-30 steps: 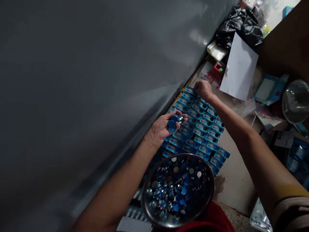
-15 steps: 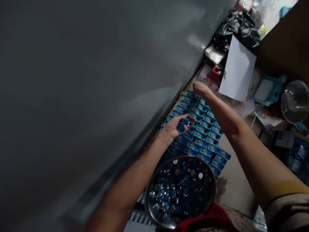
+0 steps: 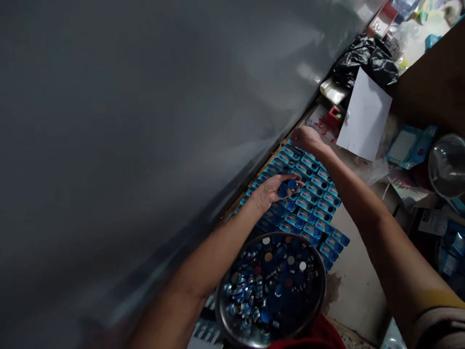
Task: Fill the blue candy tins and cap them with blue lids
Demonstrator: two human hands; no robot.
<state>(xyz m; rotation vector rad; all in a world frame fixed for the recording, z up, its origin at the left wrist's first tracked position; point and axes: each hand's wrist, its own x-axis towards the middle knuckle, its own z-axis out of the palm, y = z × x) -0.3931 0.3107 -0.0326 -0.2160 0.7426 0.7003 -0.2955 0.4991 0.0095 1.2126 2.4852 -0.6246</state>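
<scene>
My left hand (image 3: pixel 271 190), palm up, cradles several small round blue tins (image 3: pixel 283 190) above rows of blue cards. Each printed blue card (image 3: pixel 308 195) has a round spot at one end; some spots are dark, others filled with a blue disc. At the far end of the rows is my right hand (image 3: pixel 306 139), bent down over the cards with its fingers curled. Whatever it holds or touches is hidden beneath it. Close to my body, a round metal bowl (image 3: pixel 324 291) contains many loose blue-and-silver round tins, with a few white and reddish discs among them.
A grey sheet-like surface (image 3: pixel 145 121) borders the rows on the left. Beyond them lie a white paper sheet (image 3: pixel 366 114), a red plastic piece (image 3: pixel 333 117) and a black plastic bag (image 3: pixel 366 58). On the right are a blue box (image 3: pixel 409 145) and a clear round container (image 3: pixel 448 162).
The view has shifted slightly, so the far items appear lower and further right. My right hand has turned a little at the far end of the rows. My left hand still holds the tins.
</scene>
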